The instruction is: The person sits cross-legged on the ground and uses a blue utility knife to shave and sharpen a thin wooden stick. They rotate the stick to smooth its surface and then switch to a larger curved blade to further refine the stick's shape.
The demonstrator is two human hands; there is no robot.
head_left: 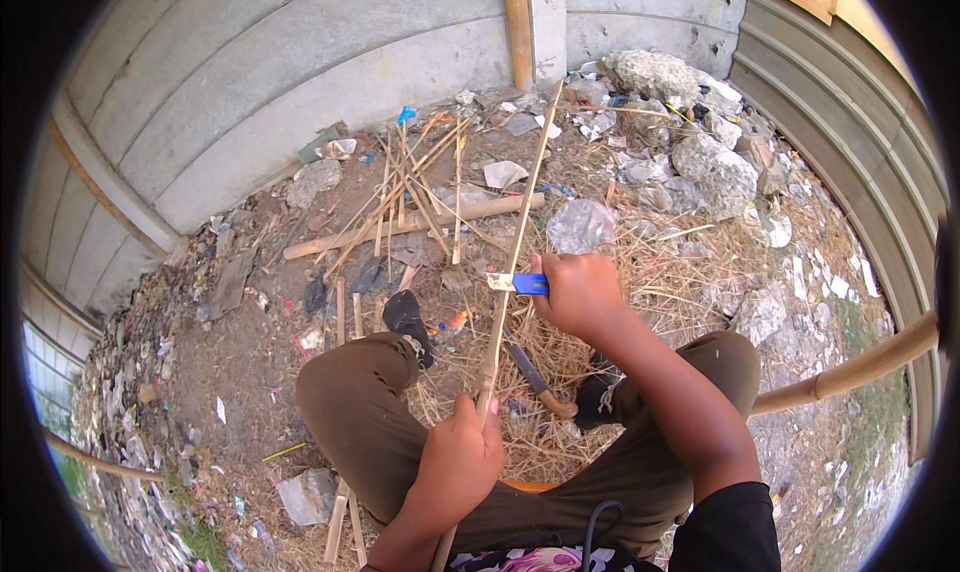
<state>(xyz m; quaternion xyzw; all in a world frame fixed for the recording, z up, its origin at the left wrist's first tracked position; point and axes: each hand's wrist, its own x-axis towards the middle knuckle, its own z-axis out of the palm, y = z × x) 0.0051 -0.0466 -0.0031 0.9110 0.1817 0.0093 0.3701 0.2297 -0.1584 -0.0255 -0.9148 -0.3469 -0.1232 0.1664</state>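
My left hand (pixel 460 462) is closed round the near part of a long bamboo strip (pixel 522 217). The strip slants up and away from my lap, its far tip close to the wall. My right hand (pixel 580 294) grips a short blue-handled tool (pixel 530 284) whose pale flat end lies across the strip about midway along; its exact kind I cannot tell. On the straw between my feet rests a knife with a dark blade (pixel 528 368) and wooden handle (pixel 558 405), touched by neither hand.
Ahead, several thin bamboo strips (pixel 408 180) lean over a thick bamboo pole (pixel 380 234). Rubble (pixel 714 172) and litter lie at the far right. A concrete wall (pixel 330 92) and a corrugated fence (pixel 850 137) enclose the ground. Another pole (pixel 850 368) juts in at right.
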